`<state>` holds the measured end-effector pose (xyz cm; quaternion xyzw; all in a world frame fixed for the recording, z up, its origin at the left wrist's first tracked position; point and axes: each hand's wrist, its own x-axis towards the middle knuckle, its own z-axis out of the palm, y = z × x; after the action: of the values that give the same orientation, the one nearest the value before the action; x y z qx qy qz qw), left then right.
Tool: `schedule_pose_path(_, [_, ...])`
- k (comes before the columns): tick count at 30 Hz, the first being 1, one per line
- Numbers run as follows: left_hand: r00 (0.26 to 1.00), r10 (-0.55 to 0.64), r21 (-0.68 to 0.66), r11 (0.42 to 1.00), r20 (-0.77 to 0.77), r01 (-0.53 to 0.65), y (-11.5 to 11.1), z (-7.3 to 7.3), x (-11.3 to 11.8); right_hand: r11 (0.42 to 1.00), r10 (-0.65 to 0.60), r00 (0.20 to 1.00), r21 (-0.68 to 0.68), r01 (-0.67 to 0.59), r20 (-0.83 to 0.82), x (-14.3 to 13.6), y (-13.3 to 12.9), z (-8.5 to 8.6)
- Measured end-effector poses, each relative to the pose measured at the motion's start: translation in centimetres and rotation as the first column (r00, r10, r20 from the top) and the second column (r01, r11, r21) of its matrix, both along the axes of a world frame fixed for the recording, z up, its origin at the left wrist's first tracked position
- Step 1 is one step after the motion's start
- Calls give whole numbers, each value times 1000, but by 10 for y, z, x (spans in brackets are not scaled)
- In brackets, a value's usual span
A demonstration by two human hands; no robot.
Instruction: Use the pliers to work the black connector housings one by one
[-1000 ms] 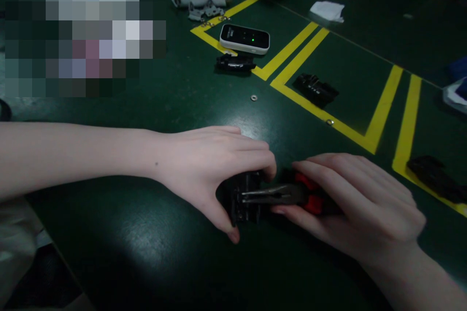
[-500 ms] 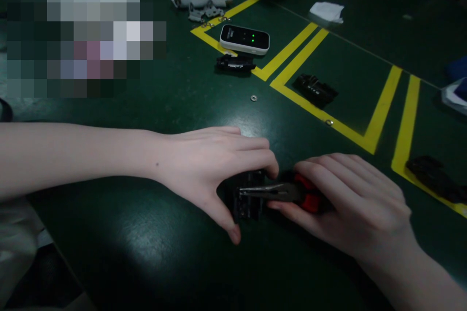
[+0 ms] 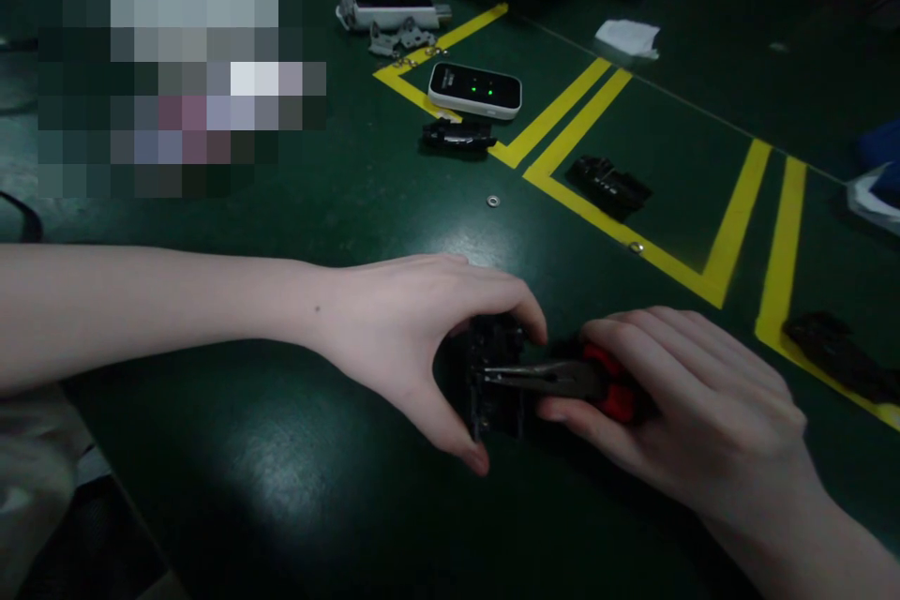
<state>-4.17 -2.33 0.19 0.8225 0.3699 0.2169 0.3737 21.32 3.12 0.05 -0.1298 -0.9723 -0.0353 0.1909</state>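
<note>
My left hand (image 3: 428,328) curves round a small black part (image 3: 499,403), with the thumb at its near end and the fingers at its far end. The part rests on the green table (image 3: 281,506). My right hand (image 3: 703,403) is wrapped round red-handled pliers (image 3: 569,379), whose narrow metal jaws point left. The tips of the jaws lie over the black part, at its left side. Whether they pinch a small piece is too dark to tell.
Beyond my hands are a small ring (image 3: 493,202), a black piece (image 3: 458,137), a white-edged device (image 3: 475,91) with green lights and another black part (image 3: 608,185). Grey metal brackets (image 3: 400,37) lie farther back. A dark part (image 3: 836,352) sits at the right by yellow tape (image 3: 779,244).
My left hand has shifted slightly right, its fingers and thumb now closer round the black part. The pliers and my right hand have also moved slightly right. The view has tilted up a little.
</note>
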Motion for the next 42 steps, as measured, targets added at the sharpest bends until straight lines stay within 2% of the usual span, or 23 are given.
schedule_pose_path(8, [992, -100, 85, 991, -74, 106, 3, -1, 1, 1000, -7, 999, -26, 8, 49, -7, -3, 2])
schedule_pose_path(15, [978, -174, 141, 972, -116, 189, 5, -2, 1, 998, 33, 998, 60, -36, 46, -6, 1, 6])
schedule_pose_path(19, [966, -182, 210, 953, -183, 219, 2, -3, 1, 999, 25, 998, 40, -27, 55, -8, -5, 5])
schedule_pose_path(24, [964, -153, 296, 931, -218, 214, 0, -4, 0, 998, 2, 996, 66, -8, 91, -6, -6, 6])
schedule_pose_path(34, [972, -128, 270, 946, -197, 180, 0, -5, -6, 990, -63, 992, 134, 48, 108, -1, -7, 3])
schedule_pose_path(37, [972, -67, 297, 945, -224, 134, -5, -3, -6, 988, -108, 987, 120, 94, 120, 0, -7, 5])
schedule_pose_path(42, [944, 86, 331, 943, -320, 27, -13, 6, -8, 984, -78, 991, 170, 60, 104, 2, -6, 7])
